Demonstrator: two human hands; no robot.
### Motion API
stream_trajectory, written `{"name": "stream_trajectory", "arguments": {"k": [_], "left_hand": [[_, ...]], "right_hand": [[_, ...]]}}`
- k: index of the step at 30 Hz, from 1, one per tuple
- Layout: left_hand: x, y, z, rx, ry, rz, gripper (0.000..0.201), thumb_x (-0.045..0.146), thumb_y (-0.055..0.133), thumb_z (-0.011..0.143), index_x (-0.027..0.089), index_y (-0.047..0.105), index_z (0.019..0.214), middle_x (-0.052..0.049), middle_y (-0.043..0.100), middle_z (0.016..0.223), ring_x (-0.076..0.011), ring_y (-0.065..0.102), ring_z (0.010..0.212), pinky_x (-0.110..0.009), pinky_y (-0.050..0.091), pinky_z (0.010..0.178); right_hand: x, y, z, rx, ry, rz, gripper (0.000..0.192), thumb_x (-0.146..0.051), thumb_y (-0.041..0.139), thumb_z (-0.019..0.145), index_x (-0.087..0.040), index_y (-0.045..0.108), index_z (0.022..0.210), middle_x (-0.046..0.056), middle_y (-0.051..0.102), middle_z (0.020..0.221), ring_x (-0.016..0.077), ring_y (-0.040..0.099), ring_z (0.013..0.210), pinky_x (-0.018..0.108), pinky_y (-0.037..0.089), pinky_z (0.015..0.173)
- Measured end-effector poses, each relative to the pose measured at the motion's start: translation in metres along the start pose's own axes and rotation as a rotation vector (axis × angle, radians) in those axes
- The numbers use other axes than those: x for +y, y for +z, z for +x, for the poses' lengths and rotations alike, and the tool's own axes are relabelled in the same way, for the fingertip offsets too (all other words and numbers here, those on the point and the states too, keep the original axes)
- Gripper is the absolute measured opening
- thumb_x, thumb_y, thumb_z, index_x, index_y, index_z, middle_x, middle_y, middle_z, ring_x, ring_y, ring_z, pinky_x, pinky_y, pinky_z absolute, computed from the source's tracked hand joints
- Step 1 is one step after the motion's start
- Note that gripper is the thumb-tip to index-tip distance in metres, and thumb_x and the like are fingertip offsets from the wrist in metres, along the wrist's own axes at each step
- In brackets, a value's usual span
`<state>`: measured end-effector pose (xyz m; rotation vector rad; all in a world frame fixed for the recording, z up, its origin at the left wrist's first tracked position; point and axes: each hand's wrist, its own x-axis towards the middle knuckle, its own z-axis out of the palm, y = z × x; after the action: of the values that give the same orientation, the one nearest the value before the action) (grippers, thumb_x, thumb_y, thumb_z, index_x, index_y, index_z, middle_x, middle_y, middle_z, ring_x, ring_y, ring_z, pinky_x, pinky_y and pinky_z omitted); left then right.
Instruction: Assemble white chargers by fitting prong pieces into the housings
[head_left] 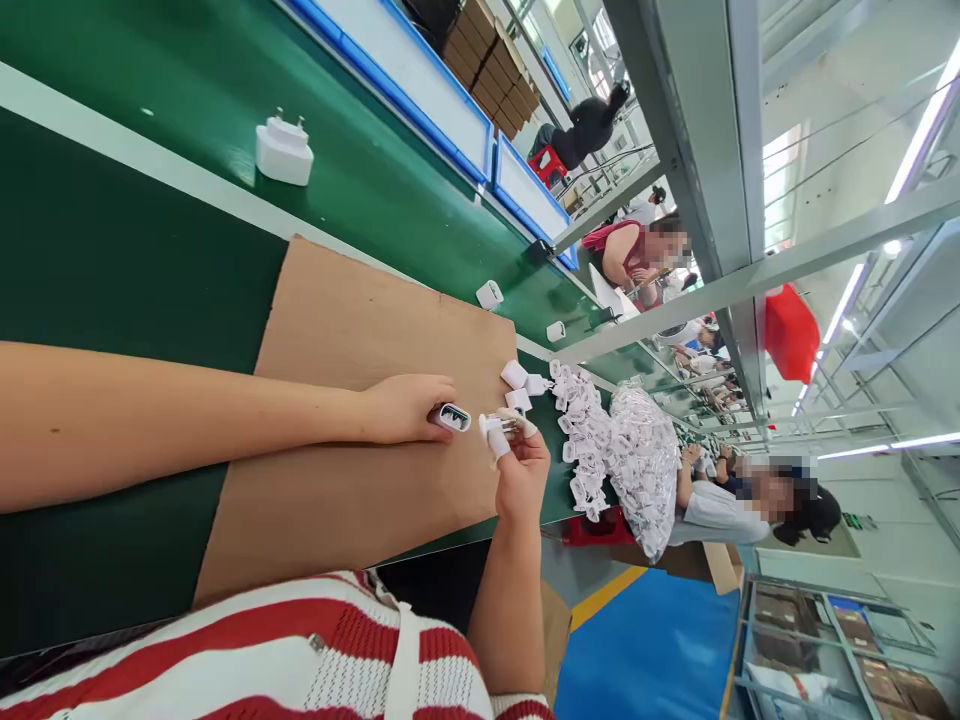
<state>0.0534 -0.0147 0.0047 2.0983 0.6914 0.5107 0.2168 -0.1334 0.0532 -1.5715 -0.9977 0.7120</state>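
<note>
left hand (405, 408) closed on a white charger (453, 417), right hand (519, 470) pinching a small white plug part (496, 428), both over the cardboard sheet (352, 420) on the desk (112, 270). better to line up carefully, press straight, near the pile of chargers (592, 440).

Three white chargers (283, 150) lie singly on the green belt (187, 90), upper left to centre. One cardboard sheet (360, 400) lies mid-frame. The pile of chargers (592, 430) right of centre is too dense to count.
</note>
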Motion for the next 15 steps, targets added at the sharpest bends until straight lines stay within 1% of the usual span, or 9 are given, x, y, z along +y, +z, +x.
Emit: {"name": "stream_trajectory", "arguments": {"k": [3, 5, 7, 9, 10, 11, 13, 15], "left_hand": [[0.001, -0.001, 0.000, -0.016, -0.009, 0.005, 0.033, 0.049, 0.073, 0.077, 0.020, 0.056, 0.074, -0.004, 0.060, 0.087, -0.0214, 0.056, 0.074, -0.032, 0.036, 0.063], [0.001, -0.001, 0.000, -0.015, -0.012, 0.011, 0.032, 0.049, 0.072, 0.077, 0.020, 0.058, 0.076, -0.004, 0.060, 0.087, -0.0213, 0.057, 0.074, -0.032, 0.036, 0.063], [0.001, -0.001, 0.000, -0.009, -0.006, 0.005, 0.031, 0.049, 0.070, 0.078, 0.020, 0.060, 0.078, -0.004, 0.060, 0.088, -0.0209, 0.057, 0.075, -0.031, 0.037, 0.064], [0.000, -0.001, 0.000, -0.010, 0.008, -0.017, 0.031, 0.050, 0.069, 0.078, 0.020, 0.063, 0.081, -0.004, 0.061, 0.088, -0.0207, 0.058, 0.076, -0.031, 0.038, 0.065], [0.000, -0.001, 0.000, -0.012, 0.013, -0.029, 0.032, 0.051, 0.069, 0.078, 0.019, 0.063, 0.081, -0.004, 0.061, 0.088, -0.0206, 0.058, 0.076, -0.031, 0.039, 0.066], [-0.001, -0.001, 0.000, -0.017, 0.016, -0.038, 0.032, 0.051, 0.069, 0.077, 0.019, 0.063, 0.080, -0.004, 0.061, 0.088, -0.0204, 0.058, 0.076, -0.031, 0.039, 0.066], [-0.002, -0.002, 0.001, -0.026, 0.012, -0.051, 0.033, 0.051, 0.069, 0.076, 0.019, 0.061, 0.076, -0.004, 0.061, 0.087, -0.0200, 0.057, 0.075, -0.031, 0.039, 0.065], [-0.002, -0.002, 0.002, -0.032, 0.007, -0.065, 0.034, 0.052, 0.069, 0.076, 0.019, 0.059, 0.074, -0.004, 0.061, 0.086, -0.0199, 0.057, 0.075, -0.031, 0.039, 0.065]], "right_hand": [[0.003, 0.000, 0.003, -0.038, 0.011, 0.025, 0.033, -0.043, 0.081, 0.071, -0.021, 0.072, 0.094, 0.007, 0.078, 0.095, 0.0185, 0.070, 0.081, 0.030, 0.057, 0.067], [0.005, 0.001, 0.005, -0.066, -0.019, -0.012, 0.029, -0.042, 0.078, 0.075, -0.020, 0.070, 0.092, 0.007, 0.078, 0.095, 0.0187, 0.070, 0.082, 0.031, 0.058, 0.070], [0.006, 0.001, 0.007, -0.043, -0.124, -0.136, 0.028, -0.038, 0.076, 0.079, -0.020, 0.070, 0.099, 0.008, 0.077, 0.104, 0.0193, 0.071, 0.090, 0.034, 0.060, 0.079], [0.004, 0.000, 0.008, -0.018, -0.247, -0.296, 0.036, -0.032, 0.074, 0.082, -0.021, 0.068, 0.115, 0.009, 0.074, 0.120, 0.0191, 0.071, 0.099, 0.035, 0.059, 0.090], [0.003, -0.001, 0.009, -0.038, -0.287, -0.370, 0.040, -0.028, 0.073, 0.082, -0.023, 0.066, 0.122, 0.008, 0.072, 0.123, 0.0191, 0.071, 0.101, 0.036, 0.059, 0.092], [0.001, -0.002, 0.010, -0.078, -0.309, -0.432, 0.041, -0.024, 0.072, 0.083, -0.024, 0.066, 0.124, 0.008, 0.072, 0.123, 0.0194, 0.071, 0.101, 0.036, 0.059, 0.093], [-0.002, -0.003, 0.012, -0.185, -0.324, -0.522, 0.036, -0.019, 0.069, 0.084, -0.025, 0.070, 0.119, 0.006, 0.075, 0.116, 0.0209, 0.072, 0.102, 0.037, 0.059, 0.095], [-0.003, -0.003, 0.014, -0.258, -0.328, -0.572, 0.033, -0.016, 0.065, 0.085, -0.026, 0.073, 0.115, 0.005, 0.077, 0.112, 0.0226, 0.073, 0.104, 0.039, 0.059, 0.098]]}}
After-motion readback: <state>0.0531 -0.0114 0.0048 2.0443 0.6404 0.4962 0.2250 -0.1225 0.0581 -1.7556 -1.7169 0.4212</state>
